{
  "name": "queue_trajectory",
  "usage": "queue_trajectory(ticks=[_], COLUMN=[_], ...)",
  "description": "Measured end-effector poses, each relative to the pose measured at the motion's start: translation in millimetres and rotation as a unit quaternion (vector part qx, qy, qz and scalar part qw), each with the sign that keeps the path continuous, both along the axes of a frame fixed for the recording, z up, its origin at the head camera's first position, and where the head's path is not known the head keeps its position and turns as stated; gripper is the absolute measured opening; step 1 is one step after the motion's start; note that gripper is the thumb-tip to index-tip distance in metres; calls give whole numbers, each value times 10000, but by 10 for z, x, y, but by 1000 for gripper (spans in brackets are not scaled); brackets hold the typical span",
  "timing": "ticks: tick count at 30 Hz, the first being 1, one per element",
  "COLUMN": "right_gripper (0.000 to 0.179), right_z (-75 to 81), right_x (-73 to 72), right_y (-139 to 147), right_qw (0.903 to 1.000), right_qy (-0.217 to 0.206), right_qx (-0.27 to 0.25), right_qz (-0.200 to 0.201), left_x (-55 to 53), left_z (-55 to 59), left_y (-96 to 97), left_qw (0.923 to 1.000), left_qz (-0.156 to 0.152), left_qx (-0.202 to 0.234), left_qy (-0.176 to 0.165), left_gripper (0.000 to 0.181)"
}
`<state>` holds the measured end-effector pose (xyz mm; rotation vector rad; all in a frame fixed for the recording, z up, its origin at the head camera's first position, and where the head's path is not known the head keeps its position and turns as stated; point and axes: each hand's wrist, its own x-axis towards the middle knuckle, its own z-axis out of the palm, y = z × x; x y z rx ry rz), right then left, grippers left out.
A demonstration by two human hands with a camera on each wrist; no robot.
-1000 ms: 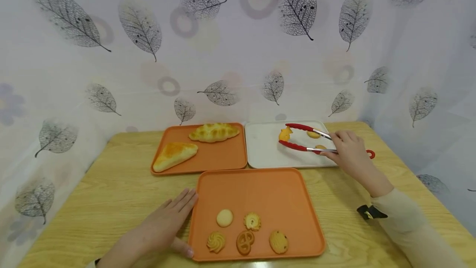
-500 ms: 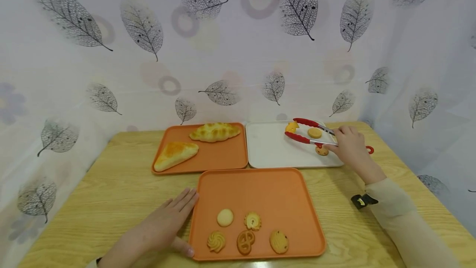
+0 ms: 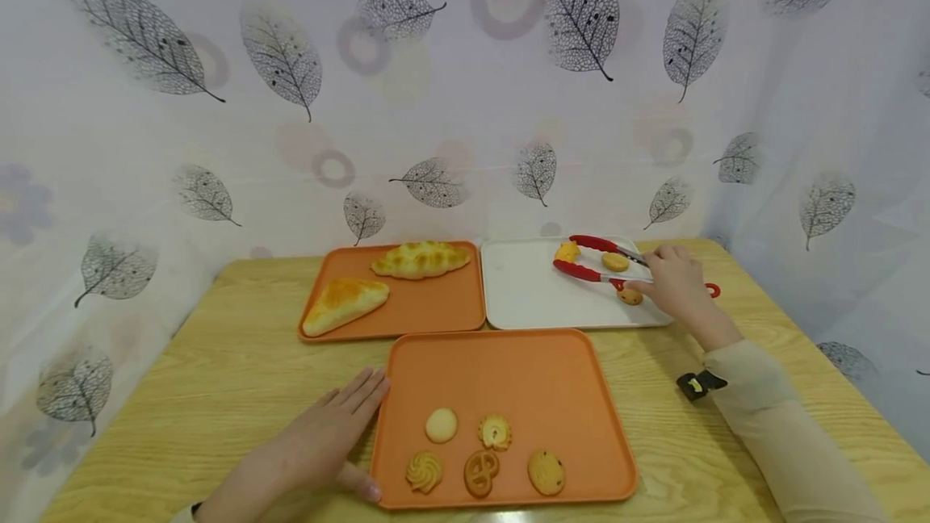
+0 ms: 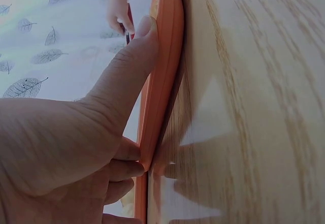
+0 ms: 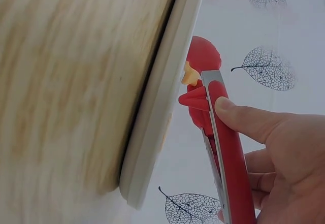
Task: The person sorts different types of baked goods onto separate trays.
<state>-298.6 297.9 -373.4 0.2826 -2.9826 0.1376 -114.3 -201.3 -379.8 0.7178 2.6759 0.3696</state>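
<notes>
My right hand (image 3: 676,281) grips a pair of red and silver tongs (image 5: 226,148), thumb on the upper red handle. The tongs' red tips reach over the white tray (image 3: 523,297), one on each side of a small orange-yellow cookie (image 3: 567,252) with an uneven outline. Beside the tongs' arms lie a round cookie (image 3: 615,261) and a dotted cookie (image 3: 630,295), partly covered by the lower arm. My left hand (image 3: 312,442) rests along the left edge of the near orange tray (image 3: 501,370), fingers straight, thumb at its front corner.
On the near orange tray lie several cookies, among them a pretzel-shaped cookie (image 3: 481,473) and a swirl cookie (image 3: 424,472). A second orange tray (image 3: 429,309) at the back left bears a triangular bread (image 3: 345,305) and a long bread (image 3: 421,259). A leaf-print cloth (image 3: 450,103) hangs behind the table.
The tongs and the orange-yellow cookie moved right and back over the white tray, then the tongs shifted slightly left. The round and dotted cookies show more fully. My left hand stayed at the tray.
</notes>
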Motion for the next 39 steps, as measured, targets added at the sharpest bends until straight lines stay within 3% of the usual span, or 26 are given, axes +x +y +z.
queue_trajectory(ticks=[13, 21, 27, 32, 39], right_gripper=[68, 67, 60, 55, 57], right_z=[32, 45, 94, 143, 172], right_x=[24, 157, 346, 502, 728], right_y=[13, 78, 96, 86, 16], right_qw=[9994, 9986, 9924, 9839, 9692], right_qy=[-123, 379, 809, 887, 1152], right_qx=[-317, -307, -677, -1054, -1094], right_qz=[-55, 185, 629, 1139, 1881], left_x=[-37, -61, -82, -103, -116], left_z=[-15, -15, -19, -23, -16], left_y=[-26, -40, -57, -72, -92], left_qw=[10000, 10000, 9999, 9999, 9998], left_qz=[8, -74, -104, -113, -125], left_qx=[-10, -16, -22, -29, -10], left_qy=[-56, 24, 73, 92, 139], left_gripper=[129, 129, 128, 128, 128])
